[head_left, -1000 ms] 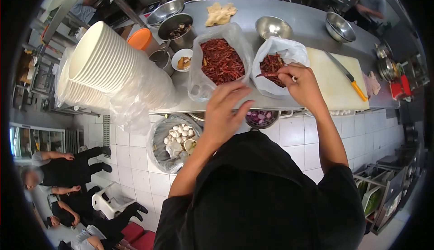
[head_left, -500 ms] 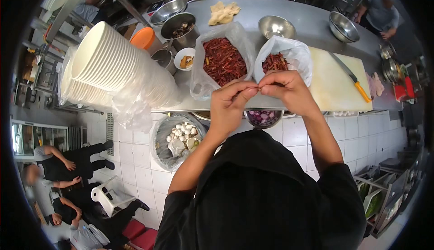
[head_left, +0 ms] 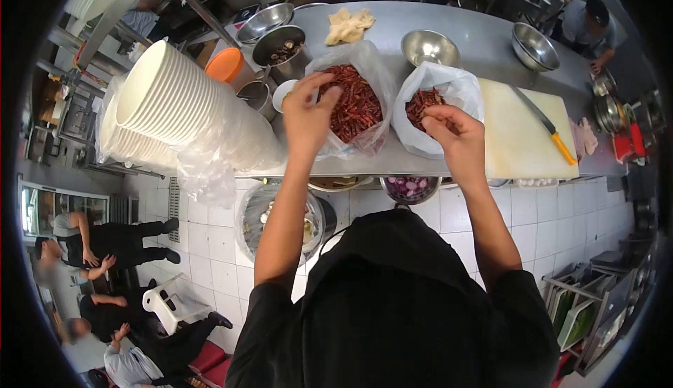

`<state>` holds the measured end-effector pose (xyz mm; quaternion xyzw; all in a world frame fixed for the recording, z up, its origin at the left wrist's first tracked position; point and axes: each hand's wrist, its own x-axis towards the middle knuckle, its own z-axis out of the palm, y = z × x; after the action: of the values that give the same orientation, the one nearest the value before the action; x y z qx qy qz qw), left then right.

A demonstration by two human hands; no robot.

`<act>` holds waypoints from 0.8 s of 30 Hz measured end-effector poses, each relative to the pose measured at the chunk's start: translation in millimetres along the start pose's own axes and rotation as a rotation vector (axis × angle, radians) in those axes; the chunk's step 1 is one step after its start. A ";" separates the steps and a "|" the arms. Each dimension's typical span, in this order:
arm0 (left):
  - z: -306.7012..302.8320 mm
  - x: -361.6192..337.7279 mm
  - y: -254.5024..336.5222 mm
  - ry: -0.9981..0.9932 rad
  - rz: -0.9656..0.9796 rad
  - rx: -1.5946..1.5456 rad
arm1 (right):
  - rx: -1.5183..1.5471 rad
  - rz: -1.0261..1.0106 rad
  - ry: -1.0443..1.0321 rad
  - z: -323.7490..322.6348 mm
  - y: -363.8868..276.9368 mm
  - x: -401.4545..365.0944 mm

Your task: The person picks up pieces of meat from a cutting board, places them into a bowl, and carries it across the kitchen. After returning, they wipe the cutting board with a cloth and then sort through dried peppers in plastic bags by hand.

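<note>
Dried red chilies [head_left: 357,111] fill a clear plastic bag [head_left: 375,58] on the steel counter. My left hand [head_left: 307,116] hovers at that bag's left edge, thumb and fingers apart, partly covering a small white bowl [head_left: 280,96]. More dried chilies [head_left: 418,102] lie in a white plastic bag [head_left: 459,86] to the right. Over the front of this bag, my right hand [head_left: 459,135] has its fingers curled and its thumb and forefinger drawn together. Whatever may be between those fingertips is too small to make out.
On the right lies a cutting board [head_left: 515,135] with a yellow-handled knife [head_left: 543,123]. Stacked white tubs [head_left: 175,100] stand left. Steel bowls [head_left: 430,48] sit behind. Below the counter edge are a lined bin [head_left: 256,206] and a bowl of purple onions [head_left: 410,186]. Other people [head_left: 589,23] stand around.
My hands have parted from a shared pinch in front of the bags. The left moved up and left to the clear bag; the right shifted right over the white bag.
</note>
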<state>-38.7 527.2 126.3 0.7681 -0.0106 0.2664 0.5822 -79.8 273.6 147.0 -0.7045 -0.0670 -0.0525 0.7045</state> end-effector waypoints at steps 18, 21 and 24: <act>-130.3 -99.1 37.7 0.257 -0.175 0.149 | -0.484 -0.310 -0.518 100.3 73.2 -12.9; -148.9 -151.3 4.8 0.255 -0.363 0.152 | -0.740 -0.220 -0.144 16.4 91.9 39.0; -145.6 -176.8 -12.1 0.248 -0.470 0.069 | -0.917 -0.154 -0.071 -43.9 130.8 71.0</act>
<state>-244.2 610.2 67.1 0.7303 0.2486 0.2164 0.5984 13.1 231.4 30.1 -0.9376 -0.1134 -0.1047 0.3115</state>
